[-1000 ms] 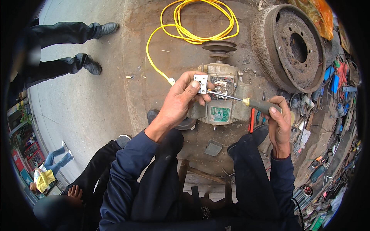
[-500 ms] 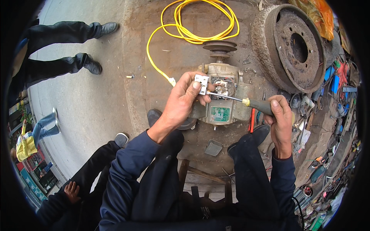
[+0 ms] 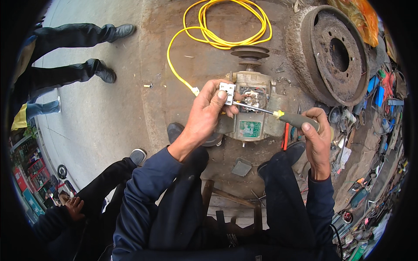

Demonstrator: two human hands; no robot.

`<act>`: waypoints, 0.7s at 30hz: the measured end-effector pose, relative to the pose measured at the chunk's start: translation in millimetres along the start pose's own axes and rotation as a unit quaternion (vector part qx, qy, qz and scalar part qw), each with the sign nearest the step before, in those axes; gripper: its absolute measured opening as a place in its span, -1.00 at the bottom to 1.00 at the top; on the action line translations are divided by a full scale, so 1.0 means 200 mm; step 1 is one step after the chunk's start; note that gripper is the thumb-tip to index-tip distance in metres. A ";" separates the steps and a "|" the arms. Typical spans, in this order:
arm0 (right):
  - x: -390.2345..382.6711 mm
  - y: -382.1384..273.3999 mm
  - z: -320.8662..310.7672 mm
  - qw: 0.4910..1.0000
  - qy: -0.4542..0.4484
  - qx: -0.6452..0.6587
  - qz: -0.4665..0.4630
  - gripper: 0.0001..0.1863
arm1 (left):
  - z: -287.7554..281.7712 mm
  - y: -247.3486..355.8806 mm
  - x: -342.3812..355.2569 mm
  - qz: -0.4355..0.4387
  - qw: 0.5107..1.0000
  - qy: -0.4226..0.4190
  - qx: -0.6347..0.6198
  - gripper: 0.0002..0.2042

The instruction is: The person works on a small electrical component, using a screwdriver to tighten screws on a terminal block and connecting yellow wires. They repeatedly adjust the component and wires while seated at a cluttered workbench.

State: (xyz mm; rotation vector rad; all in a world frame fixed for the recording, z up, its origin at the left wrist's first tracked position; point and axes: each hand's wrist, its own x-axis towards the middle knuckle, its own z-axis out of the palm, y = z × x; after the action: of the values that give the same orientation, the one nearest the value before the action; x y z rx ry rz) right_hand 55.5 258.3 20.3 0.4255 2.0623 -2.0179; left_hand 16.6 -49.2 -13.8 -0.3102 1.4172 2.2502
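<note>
Between the thumb and fingers of my left hand (image 3: 207, 106) is a small white terminal block (image 3: 227, 93) with several holes. My right hand (image 3: 317, 138) is closed round the dark handle of a screwdriver (image 3: 297, 120), whose shaft points left. Its tip meets the lower right side of the block; the exact contact point is too small to tell. Behind both hands, an electric motor (image 3: 250, 106) stands on the ground with its wiring box uncovered and wires showing inside. A yellow cable (image 3: 177, 69) runs to a pale end beside my left hand.
A pulley (image 3: 250, 52) tops the motor. The cable's coil lies beyond it. At right stand a rusty wheel rim (image 3: 335, 54) and piled scrap (image 3: 383, 130). A red-handled tool (image 3: 285, 136) and a grey cover plate (image 3: 241, 167) lie near my feet. Other people stand at left.
The screwdriver handle has turned a little in my right hand, and the fingers have shifted on it. My left hand keeps the block in place. A person in yellow at far left has moved.
</note>
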 end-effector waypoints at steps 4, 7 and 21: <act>0.01 0.01 -0.01 0.993 -0.005 0.112 0.022 -0.58 | 0.00 0.00 0.00 -0.013 1.000 -0.004 0.010 -0.67; 0.01 0.00 -0.02 0.985 0.019 0.129 0.112 -0.55 | 0.01 -0.01 0.00 -0.021 1.000 -0.006 0.010 -0.66; 0.05 0.02 -0.10 0.987 0.010 0.157 0.043 -0.73 | 0.02 0.00 0.00 -0.018 1.000 -0.014 0.011 -0.62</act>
State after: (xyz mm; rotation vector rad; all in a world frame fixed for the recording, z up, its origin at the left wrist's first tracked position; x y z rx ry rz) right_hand 48.2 278.2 13.0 0.5819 1.7049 -2.2978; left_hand 17.9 -45.5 -12.2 -0.2933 1.4087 2.2005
